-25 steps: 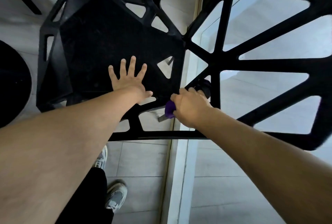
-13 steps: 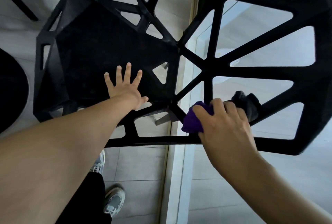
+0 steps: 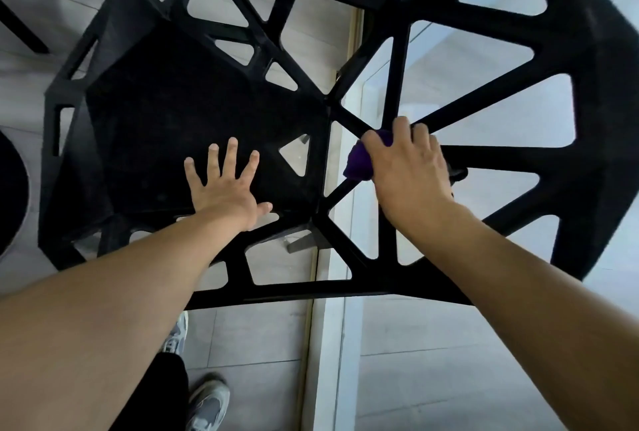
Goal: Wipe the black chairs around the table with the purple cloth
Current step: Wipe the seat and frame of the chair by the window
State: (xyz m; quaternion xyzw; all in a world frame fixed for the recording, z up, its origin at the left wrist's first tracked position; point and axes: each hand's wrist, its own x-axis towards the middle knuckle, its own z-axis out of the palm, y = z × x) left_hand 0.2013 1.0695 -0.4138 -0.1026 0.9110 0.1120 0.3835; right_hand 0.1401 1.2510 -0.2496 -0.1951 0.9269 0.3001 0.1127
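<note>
1. Since half a second ago, the right hand [image 3: 411, 171] is sitting higher on the back of the black chair [image 3: 166, 112], where several bars meet. The left hand [image 3: 224, 188] is staying put.
2. Nearest, a grey shoe [image 3: 207, 403] is showing on the tiled floor [image 3: 432, 378].
3. The left hand is pressing flat on the seat with its fingers spread.
4. The right hand's fingers are curling round the purple cloth [image 3: 358, 162], which is mostly hiding under the palm.
5. Open triangular gaps are lying around that hand, and the back's far rim is running off the right edge.
</note>
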